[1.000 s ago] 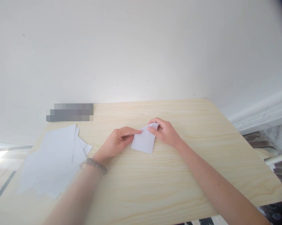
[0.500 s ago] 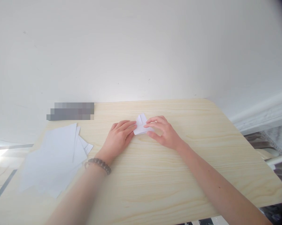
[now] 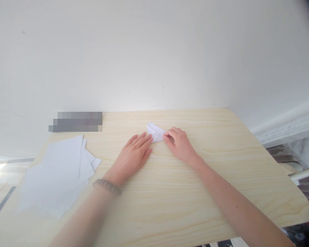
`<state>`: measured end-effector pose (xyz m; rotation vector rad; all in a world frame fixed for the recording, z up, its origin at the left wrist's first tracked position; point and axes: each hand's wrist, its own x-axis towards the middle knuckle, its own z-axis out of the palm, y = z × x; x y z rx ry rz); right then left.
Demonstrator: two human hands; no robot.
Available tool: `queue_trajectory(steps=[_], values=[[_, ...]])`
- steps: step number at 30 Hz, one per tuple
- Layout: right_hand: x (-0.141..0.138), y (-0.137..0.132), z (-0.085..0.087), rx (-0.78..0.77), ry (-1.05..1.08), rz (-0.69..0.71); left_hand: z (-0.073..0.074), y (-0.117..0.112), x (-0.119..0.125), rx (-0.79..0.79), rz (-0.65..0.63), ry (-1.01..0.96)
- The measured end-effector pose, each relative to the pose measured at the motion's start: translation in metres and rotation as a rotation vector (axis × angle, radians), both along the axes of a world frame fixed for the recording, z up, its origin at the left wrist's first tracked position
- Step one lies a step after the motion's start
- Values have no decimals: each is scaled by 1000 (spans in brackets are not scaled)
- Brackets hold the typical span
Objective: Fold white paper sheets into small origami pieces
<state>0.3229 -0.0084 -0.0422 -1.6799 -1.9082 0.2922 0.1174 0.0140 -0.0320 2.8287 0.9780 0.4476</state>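
Observation:
A small folded piece of white paper lies on the wooden table, with a raised or layered flap at its left end. My left hand is flat, its fingers stretched out and their tips resting on the paper's near left part. Thumb and index finger of my right hand pinch the paper's right tip. The fingertips of both hands cover parts of the paper's edges. A dark beaded bracelet circles my left wrist.
Several loose white sheets lie in an uneven stack at the table's left. Behind them is a blurred-out dark object against the white wall. The table has a rounded right edge.
The folded paper has turned, its upper end now pointing up and left. My right hand has gone from spread fingers to a pinch on the paper's right tip.

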Motion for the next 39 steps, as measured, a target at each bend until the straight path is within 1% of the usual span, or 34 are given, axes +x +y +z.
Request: queue_trajectory(steps=[4, 7, 11, 17, 27, 39], values=[[-3, 2, -2, 4, -25, -52, 2, -2, 0, 10, -38, -48], [-6, 2, -4, 10, -55, -98, 5, -5, 2, 37, -61, -47], [-8, 2, -4, 4, -98, -151, 8, -12, 6, 67, -29, -8], [-7, 1, -4, 17, -132, -156, 9, -18, 11, 28, -19, 32], [-6, 3, -4, -17, -161, -138, 4, -18, 9, 46, -30, 100], [-6, 4, -5, -16, -182, -161, 10, -18, 12, 42, -22, 117]])
